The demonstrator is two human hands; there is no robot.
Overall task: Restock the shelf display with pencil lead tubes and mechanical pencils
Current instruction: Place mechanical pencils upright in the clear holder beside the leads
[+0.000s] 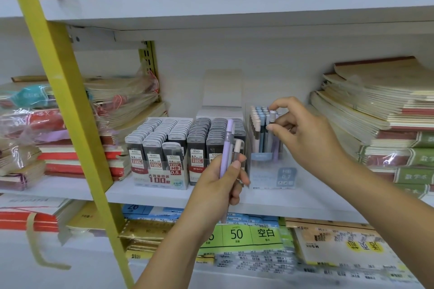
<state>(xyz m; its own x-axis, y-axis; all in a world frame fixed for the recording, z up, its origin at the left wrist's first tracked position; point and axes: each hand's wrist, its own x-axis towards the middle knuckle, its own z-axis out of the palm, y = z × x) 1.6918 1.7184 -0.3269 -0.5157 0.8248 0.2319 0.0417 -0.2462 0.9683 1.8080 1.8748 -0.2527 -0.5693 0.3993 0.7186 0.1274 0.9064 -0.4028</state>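
Lilac plastic is showing in the left hand [220,180], which is gripping a lilac mechanical pencil [227,145] upright in a curled fist, together with a second pencil with a pink cap [237,148] tucked just beside it. This hand is hovering in front of the clear pencil box [270,171], at that box's left front corner.

The clear pencil box is sitting on the white shelf board [150,192] and is holding rows of upright pencils with blue, cream and grey caps. The right hand [303,134] is reaching over the box from its right side; thumb and forefinger are pinching the top of a pale-capped pencil [272,116] standing among the back rows, while the other fingers are curling loosely behind.

Immediately left of the clear pencil box, two cartons of lead tubes are standing side by side and touching: the 0.7 carton [206,145] nearest, then the 0.5 carton [159,148], both packed full in tight rows. Right of the box, well apart, stacked notebooks [375,110] are leaning. Far to its left, a yellow upright [70,101] is slanting across more wrapped stacks.
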